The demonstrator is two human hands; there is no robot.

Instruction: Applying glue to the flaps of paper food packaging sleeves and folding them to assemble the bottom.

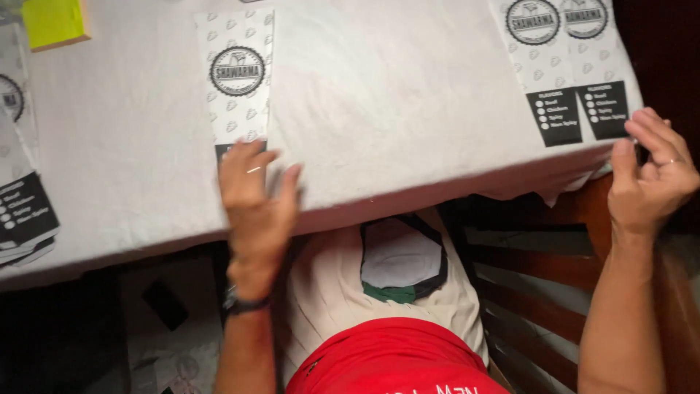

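My left hand (255,201) rests palm down on the near end of a long white paper sleeve (237,73) with a round black emblem, lying on the white cloth-covered table (394,95). Its fingers are spread and flat on the paper's dark bottom band. My right hand (652,175) is at the table's right corner, fingers curled at the near edge of a stack of the same paper sleeves (565,58). Whether it pinches a sleeve I cannot tell. A ring sits on one right finger, and a dark band circles my left wrist.
A yellow-green block (51,22) lies at the far left corner. More printed sleeves (22,211) overlap at the left edge. A wooden chair (539,255) stands under the table's right side. My lap in pale and red cloth (394,350) is below.
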